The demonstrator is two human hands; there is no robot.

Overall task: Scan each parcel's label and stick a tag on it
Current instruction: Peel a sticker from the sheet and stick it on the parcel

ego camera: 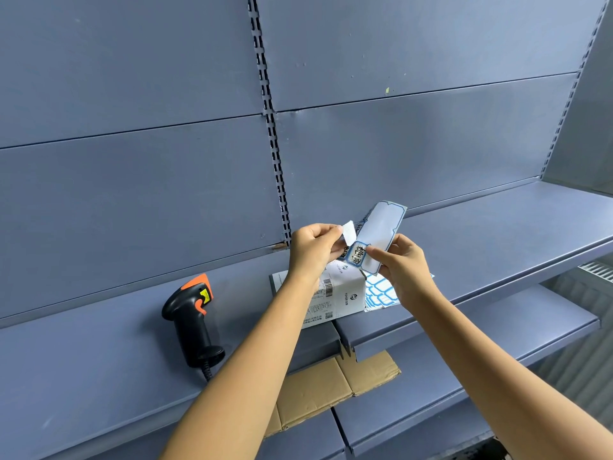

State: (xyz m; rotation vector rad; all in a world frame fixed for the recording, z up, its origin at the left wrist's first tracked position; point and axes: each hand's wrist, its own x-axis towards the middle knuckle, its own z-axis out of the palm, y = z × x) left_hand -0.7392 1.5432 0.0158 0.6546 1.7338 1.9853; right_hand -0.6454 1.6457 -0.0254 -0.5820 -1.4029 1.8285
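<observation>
The parcel (pixel 335 295) lies on the shelf (pixel 99 360) below both hands. The left hand (pixel 311 250) pinches a half-peeled tag (pixel 347 231), the right hand (pixel 406 268) holds the sticker sheet (pixel 381 224); a hasty pull could tear or crease it.

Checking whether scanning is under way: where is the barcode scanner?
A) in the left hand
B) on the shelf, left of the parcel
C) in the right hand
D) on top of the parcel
B: the scanner lies untouched on the shelf, left of the parcel.
</observation>
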